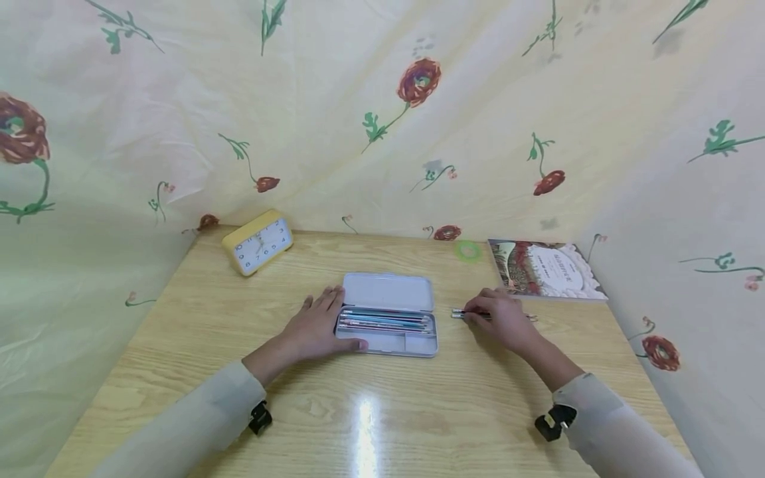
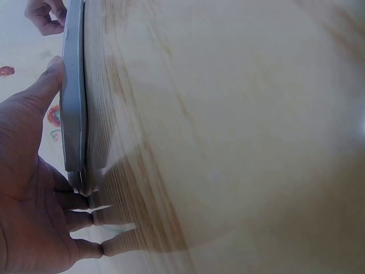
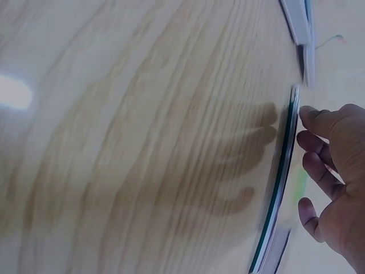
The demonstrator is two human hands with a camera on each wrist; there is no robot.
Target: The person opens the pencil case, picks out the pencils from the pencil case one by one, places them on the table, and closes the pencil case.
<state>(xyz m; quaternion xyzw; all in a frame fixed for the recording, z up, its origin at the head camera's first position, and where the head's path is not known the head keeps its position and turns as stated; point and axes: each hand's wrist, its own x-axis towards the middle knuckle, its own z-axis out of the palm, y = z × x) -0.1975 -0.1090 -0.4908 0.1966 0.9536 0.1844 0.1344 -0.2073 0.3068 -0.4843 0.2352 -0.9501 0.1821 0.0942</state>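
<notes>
A white pencil case lies with its lid folded back on the wooden table. Inside it, several pencils in blue, teal and reddish tones lie side by side in the rear compartment. My left hand spreads its fingers beside the case's left end, the thumb at its front rim. To the right, my right hand is over loose pencils on the tabletop. Its loosely bent fingertips come right at them without overlapping them in the right wrist view; part of the pencils is hidden from above.
A yellow clock stands at the back left. At the back right lies a printed booklet, with a green ring like a tape roll left of it. Floral cloth hangs behind the table and along its sides.
</notes>
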